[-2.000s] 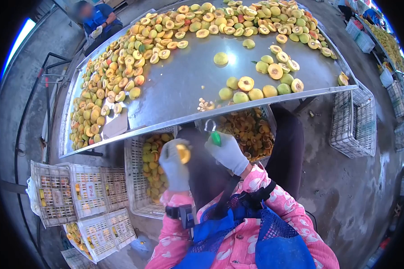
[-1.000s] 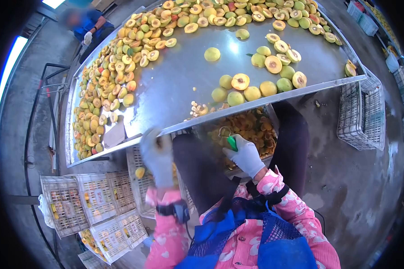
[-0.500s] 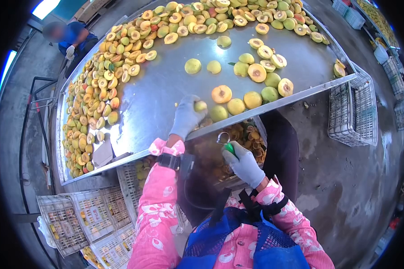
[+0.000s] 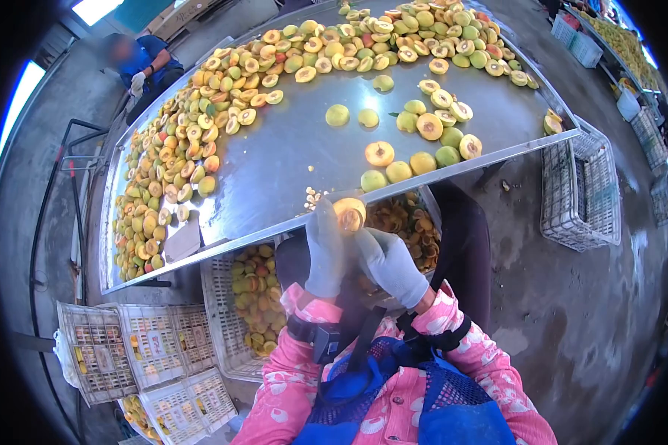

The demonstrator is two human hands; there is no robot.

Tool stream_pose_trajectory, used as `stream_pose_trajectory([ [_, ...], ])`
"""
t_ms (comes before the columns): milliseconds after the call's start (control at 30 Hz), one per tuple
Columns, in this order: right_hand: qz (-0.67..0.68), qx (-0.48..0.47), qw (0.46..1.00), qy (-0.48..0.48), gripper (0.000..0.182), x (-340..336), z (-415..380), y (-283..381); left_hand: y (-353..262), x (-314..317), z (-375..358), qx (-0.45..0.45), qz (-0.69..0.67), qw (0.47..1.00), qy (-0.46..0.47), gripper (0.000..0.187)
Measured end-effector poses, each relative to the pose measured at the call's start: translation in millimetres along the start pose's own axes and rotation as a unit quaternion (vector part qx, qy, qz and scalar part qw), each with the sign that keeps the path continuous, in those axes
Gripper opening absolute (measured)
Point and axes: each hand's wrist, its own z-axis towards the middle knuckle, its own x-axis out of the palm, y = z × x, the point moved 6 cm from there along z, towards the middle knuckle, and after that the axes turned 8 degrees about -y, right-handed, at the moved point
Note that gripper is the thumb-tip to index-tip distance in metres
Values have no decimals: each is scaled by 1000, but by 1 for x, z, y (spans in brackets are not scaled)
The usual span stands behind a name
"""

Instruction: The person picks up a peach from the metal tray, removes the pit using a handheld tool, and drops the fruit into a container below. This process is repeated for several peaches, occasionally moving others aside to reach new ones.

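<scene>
My left hand (image 4: 323,248), in a pale glove, grips a halved peach (image 4: 349,213) at the table's near edge, its cut face and brown centre turned up. My gloved right hand (image 4: 393,263) is closed right beside the fruit, fingertips close to its lower side. The green-handled loop tool seen in it earlier is hidden now by the fingers and blur. Small pale bits, like pits, lie on the metal table (image 4: 274,163) just beyond my left hand. Several peach halves (image 4: 379,153) lie to the right along the edge.
Heaped peach halves (image 4: 178,156) cover the table's left and far sides. Below its edge stand a crate of halves (image 4: 219,319) and a container of brownish pieces (image 4: 416,230). White crates (image 4: 583,189) stand right. A person (image 4: 145,63) sits far left.
My left hand has come back from the table with a peach half to the near edge. My right hand has moved up and left to meet it. The view has shifted slightly.
</scene>
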Motion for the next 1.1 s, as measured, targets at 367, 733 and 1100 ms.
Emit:
stream_pose_trajectory([
  [367,20,-171,983,-59,31,17,-26,17,-50,-4,-30,120,70,985,-100,37],
  [733,124,151,976,98,43,19,-39,11,-39,3,-27,10,76,997,-8,35],
  [1100,28,-68,997,-20,32,17,-37,4,-48,11,-35,23,52,998,-10,44],
])
